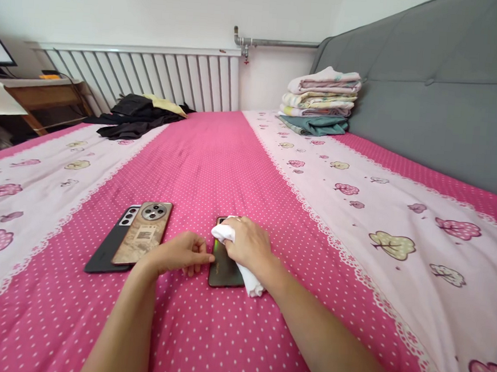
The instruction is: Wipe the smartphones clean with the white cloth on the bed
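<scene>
A dark smartphone [225, 270] lies back-up on the pink polka-dot bedspread. My right hand [248, 242] is closed on a white cloth [250, 281], pressing it against the upper part of the phone's back. Part of the cloth bunches out past the fingers, and the rest trails below the palm. My left hand [185, 252] is beside the phone's left edge, thumb tip at the edge, fingers loosely bent and apart, gripping nothing. Farther left, a gold-patterned phone [143, 238] with a round camera ring partly overlaps a black phone [104, 252]. The hand and cloth hide the dark phone's right side.
Folded bedding [322, 100] is stacked by the grey headboard [411, 90]. Dark clothes [137, 114] lie in a heap at the far left of the bed [208, 148]. Behind stands a white radiator [153, 78] with a pipe [281, 43]. A wooden desk [49, 96] is at left.
</scene>
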`<state>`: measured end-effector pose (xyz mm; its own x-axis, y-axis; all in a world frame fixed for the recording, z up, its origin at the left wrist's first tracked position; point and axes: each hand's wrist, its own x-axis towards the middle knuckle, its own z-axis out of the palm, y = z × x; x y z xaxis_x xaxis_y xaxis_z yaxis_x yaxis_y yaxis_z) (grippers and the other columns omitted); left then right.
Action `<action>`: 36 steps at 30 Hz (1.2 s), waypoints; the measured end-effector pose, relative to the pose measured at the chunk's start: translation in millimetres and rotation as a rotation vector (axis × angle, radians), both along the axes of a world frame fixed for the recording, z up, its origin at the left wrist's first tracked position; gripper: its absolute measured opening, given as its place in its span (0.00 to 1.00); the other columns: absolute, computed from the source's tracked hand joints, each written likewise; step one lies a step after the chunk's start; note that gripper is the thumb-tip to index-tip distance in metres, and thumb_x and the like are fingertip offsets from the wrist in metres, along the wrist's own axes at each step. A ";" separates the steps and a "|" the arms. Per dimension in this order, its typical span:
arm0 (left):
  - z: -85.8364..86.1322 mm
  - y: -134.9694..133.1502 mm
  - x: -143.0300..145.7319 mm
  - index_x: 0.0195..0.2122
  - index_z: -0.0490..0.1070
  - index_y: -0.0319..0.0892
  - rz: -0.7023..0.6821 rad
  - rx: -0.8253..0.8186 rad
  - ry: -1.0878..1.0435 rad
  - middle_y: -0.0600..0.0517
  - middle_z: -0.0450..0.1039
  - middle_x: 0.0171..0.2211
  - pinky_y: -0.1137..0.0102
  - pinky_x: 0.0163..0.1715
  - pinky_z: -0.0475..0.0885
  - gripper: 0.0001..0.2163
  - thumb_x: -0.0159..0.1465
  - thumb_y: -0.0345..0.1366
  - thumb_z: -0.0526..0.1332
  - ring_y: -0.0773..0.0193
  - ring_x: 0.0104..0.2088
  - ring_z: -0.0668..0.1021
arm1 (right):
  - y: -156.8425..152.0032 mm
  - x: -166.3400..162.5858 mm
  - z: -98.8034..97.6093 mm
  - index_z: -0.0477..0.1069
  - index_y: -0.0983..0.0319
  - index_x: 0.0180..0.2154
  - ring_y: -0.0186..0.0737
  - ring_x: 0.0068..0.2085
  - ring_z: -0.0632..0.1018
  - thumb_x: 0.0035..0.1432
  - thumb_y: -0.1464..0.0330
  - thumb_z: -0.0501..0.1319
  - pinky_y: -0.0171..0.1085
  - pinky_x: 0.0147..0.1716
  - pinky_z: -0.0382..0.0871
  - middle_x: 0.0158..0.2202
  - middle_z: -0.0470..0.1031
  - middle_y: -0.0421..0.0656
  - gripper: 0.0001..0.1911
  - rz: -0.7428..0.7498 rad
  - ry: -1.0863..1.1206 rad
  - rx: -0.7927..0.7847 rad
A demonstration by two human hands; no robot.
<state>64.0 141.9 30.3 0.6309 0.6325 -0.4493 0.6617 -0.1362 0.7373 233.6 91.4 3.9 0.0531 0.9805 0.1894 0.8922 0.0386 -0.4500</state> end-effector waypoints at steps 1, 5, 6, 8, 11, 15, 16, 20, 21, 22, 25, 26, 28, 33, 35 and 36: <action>0.7 0.1 0.7 0.18 0.61 0.41 0.023 0.039 -0.025 0.55 0.64 0.15 0.74 0.17 0.61 0.19 0.50 0.52 0.62 0.68 0.16 0.68 | 0.1 0.0 -0.5 0.68 0.50 0.47 0.44 0.39 0.73 0.53 0.64 0.57 0.39 0.35 0.65 0.39 0.71 0.44 0.18 -0.006 -0.006 0.001; -6.7 5.8 2.4 0.22 0.64 0.41 0.045 0.193 -0.041 0.57 0.63 0.16 0.73 0.19 0.59 0.17 0.52 0.51 0.60 0.67 0.18 0.67 | -0.5 -1.3 -1.9 0.69 0.53 0.46 0.43 0.42 0.70 0.52 0.63 0.59 0.38 0.37 0.65 0.42 0.66 0.44 0.17 0.005 -0.017 0.037; -10.1 8.0 3.0 0.24 0.65 0.40 0.042 0.262 -0.013 0.56 0.65 0.18 0.73 0.20 0.60 0.16 0.52 0.50 0.59 0.66 0.20 0.68 | -0.4 -1.8 -2.4 0.69 0.54 0.46 0.43 0.43 0.69 0.51 0.62 0.61 0.38 0.38 0.65 0.43 0.65 0.45 0.18 0.017 -0.013 0.057; -16.2 11.8 4.2 0.24 0.67 0.40 0.044 0.416 0.058 0.54 0.68 0.20 0.72 0.22 0.60 0.16 0.53 0.50 0.59 0.65 0.22 0.69 | 0.3 -2.9 -3.8 0.69 0.57 0.45 0.44 0.46 0.68 0.48 0.59 0.63 0.39 0.41 0.65 0.46 0.62 0.46 0.21 0.045 -0.007 0.096; -20.8 14.3 6.0 0.24 0.66 0.40 0.037 0.526 0.123 0.53 0.68 0.20 0.71 0.23 0.58 0.17 0.55 0.51 0.56 0.64 0.23 0.70 | 1.6 -3.7 -5.6 0.69 0.59 0.45 0.45 0.48 0.66 0.49 0.60 0.63 0.40 0.44 0.64 0.48 0.61 0.47 0.21 0.063 -0.018 0.118; -22.2 14.6 5.9 0.24 0.66 0.40 0.022 0.527 0.132 0.53 0.69 0.21 0.71 0.23 0.58 0.16 0.56 0.50 0.55 0.64 0.23 0.70 | 1.9 -3.5 -5.8 0.67 0.59 0.46 0.43 0.46 0.68 0.52 0.64 0.60 0.39 0.41 0.65 0.46 0.63 0.46 0.18 0.092 -0.027 0.089; -22.7 14.9 5.6 0.24 0.66 0.40 0.021 0.524 0.132 0.53 0.69 0.21 0.71 0.23 0.58 0.16 0.56 0.49 0.55 0.64 0.23 0.70 | 1.8 -3.4 -5.5 0.67 0.59 0.46 0.43 0.46 0.68 0.53 0.65 0.60 0.39 0.41 0.65 0.46 0.64 0.45 0.17 0.096 -0.028 0.088; -24.9 16.2 4.4 0.24 0.66 0.40 0.022 0.515 0.126 0.53 0.68 0.21 0.71 0.23 0.58 0.15 0.56 0.49 0.55 0.64 0.23 0.70 | 1.6 -3.1 -4.7 0.68 0.59 0.45 0.42 0.45 0.69 0.53 0.65 0.58 0.38 0.40 0.65 0.45 0.65 0.45 0.15 0.101 -0.039 0.088; -25.2 16.3 4.3 0.24 0.65 0.40 0.023 0.513 0.125 0.53 0.68 0.21 0.71 0.23 0.57 0.15 0.56 0.49 0.55 0.64 0.23 0.70 | 1.6 -3.1 -4.6 0.68 0.59 0.44 0.42 0.45 0.69 0.53 0.65 0.58 0.38 0.40 0.65 0.45 0.65 0.45 0.15 0.103 -0.040 0.087; -25.2 16.2 4.4 0.24 0.65 0.40 0.023 0.513 0.124 0.54 0.68 0.21 0.71 0.23 0.57 0.15 0.56 0.49 0.55 0.64 0.23 0.69 | 1.7 -3.1 -4.6 0.68 0.59 0.44 0.42 0.44 0.69 0.53 0.65 0.58 0.38 0.40 0.65 0.44 0.65 0.45 0.15 0.105 -0.041 0.087; -24.0 15.2 5.1 0.24 0.65 0.40 0.024 0.514 0.123 0.53 0.68 0.21 0.71 0.23 0.58 0.15 0.55 0.48 0.55 0.64 0.23 0.70 | 1.8 -3.3 -4.7 0.68 0.59 0.45 0.43 0.44 0.69 0.53 0.66 0.58 0.38 0.40 0.65 0.44 0.65 0.46 0.15 0.105 -0.044 0.089; -23.4 14.8 5.4 0.24 0.65 0.40 0.024 0.513 0.125 0.53 0.68 0.21 0.71 0.23 0.57 0.15 0.55 0.48 0.55 0.64 0.23 0.70 | 1.8 -3.4 -4.8 0.68 0.59 0.45 0.43 0.44 0.69 0.53 0.66 0.58 0.38 0.40 0.65 0.44 0.64 0.46 0.15 0.104 -0.044 0.088; -22.3 14.2 5.7 0.24 0.65 0.40 0.025 0.510 0.128 0.53 0.68 0.21 0.71 0.23 0.58 0.15 0.55 0.48 0.55 0.63 0.23 0.70 | 1.5 -3.7 -4.6 0.68 0.59 0.45 0.43 0.44 0.69 0.53 0.66 0.57 0.38 0.40 0.65 0.44 0.64 0.46 0.15 0.103 -0.042 0.085; -22.8 14.4 5.4 0.24 0.65 0.40 0.025 0.507 0.130 0.53 0.68 0.21 0.70 0.23 0.58 0.15 0.55 0.48 0.55 0.63 0.23 0.70 | 1.2 -3.8 -3.2 0.68 0.58 0.45 0.42 0.44 0.69 0.53 0.66 0.57 0.38 0.40 0.65 0.44 0.64 0.46 0.16 0.102 -0.042 0.075; -23.8 14.9 5.2 0.24 0.65 0.40 0.026 0.510 0.129 0.53 0.68 0.21 0.71 0.23 0.57 0.15 0.55 0.48 0.55 0.64 0.23 0.69 | 1.3 -3.6 -2.7 0.68 0.59 0.45 0.42 0.44 0.69 0.53 0.66 0.57 0.38 0.40 0.65 0.44 0.64 0.46 0.16 0.100 -0.046 0.069; -24.1 15.1 5.2 0.24 0.65 0.40 0.027 0.510 0.128 0.53 0.68 0.21 0.71 0.23 0.58 0.15 0.55 0.48 0.55 0.64 0.23 0.69 | 1.3 -3.5 -2.5 0.68 0.58 0.45 0.42 0.44 0.69 0.53 0.66 0.57 0.38 0.40 0.65 0.44 0.64 0.46 0.16 0.101 -0.047 0.067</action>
<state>69.2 157.0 6.1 0.5719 0.8060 -0.1525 0.7501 -0.4386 0.4949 230.1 92.7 1.4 -0.0554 0.9654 0.2547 0.9025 0.1576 -0.4009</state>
